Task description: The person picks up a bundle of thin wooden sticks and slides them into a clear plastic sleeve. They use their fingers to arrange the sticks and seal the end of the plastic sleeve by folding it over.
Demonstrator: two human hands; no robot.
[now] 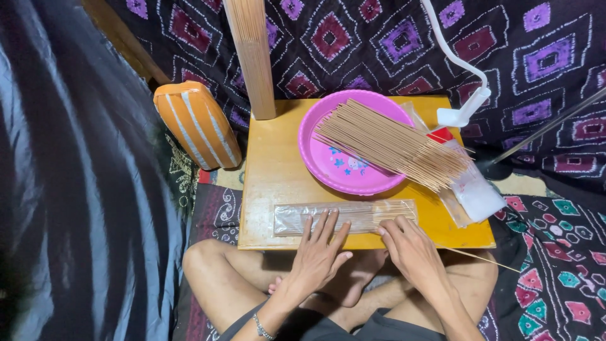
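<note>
Left hand (320, 247) flat, fingers spread, pressing clear packet of thin sticks (345, 216) at front edge of yellow surface (271, 177); right hand (409, 247) fingers together, touching packet's right end; pink plate (334, 167) with loose sticks (394, 146) behind

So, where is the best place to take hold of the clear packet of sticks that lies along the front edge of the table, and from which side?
Probably the left end of the clear packet of sticks, coming from above. It lies flat and long across the yellow table, so only a top pinch fits. The left hand already presses its middle and the right hand is at its right end, while the left end is free.
</note>
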